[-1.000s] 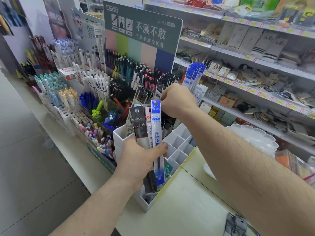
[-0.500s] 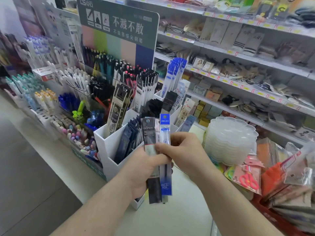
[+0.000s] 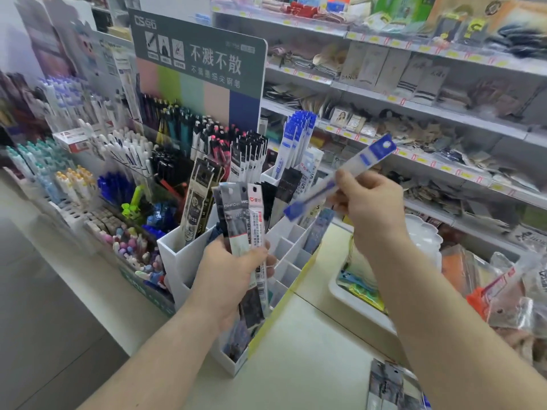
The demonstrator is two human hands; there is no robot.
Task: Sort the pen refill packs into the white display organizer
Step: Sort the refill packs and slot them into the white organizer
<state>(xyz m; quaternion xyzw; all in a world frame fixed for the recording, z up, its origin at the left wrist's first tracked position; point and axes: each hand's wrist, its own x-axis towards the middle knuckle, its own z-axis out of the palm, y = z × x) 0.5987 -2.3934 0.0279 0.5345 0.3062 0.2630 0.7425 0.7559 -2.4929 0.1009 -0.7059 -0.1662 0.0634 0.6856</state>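
Nearest you, your left hand (image 3: 233,279) has its fingers (image 3: 260,254) curled round a fan of pen refill packs (image 3: 241,223), mostly dark ones with one white-and-red pack at the outer edge, held upright just in front of the white display organizer (image 3: 189,261). Up and to the right of those fingers, your right hand (image 3: 370,202) pinches a single blue pack (image 3: 340,179), tilted and blurred, raised above the organizer and apart from the bundle. I judge the sorting well under way but unfinished: several compartments beyond your left fingers already hold packs, while the small cells (image 3: 291,255) between your hands look empty, and the whole bundle is still to place. More packs (image 3: 390,386) lie on the bench (image 3: 296,365) below your right forearm. Beyond, tall blue packs (image 3: 296,137) and crowded pens (image 3: 204,134) could snag the raised pack.
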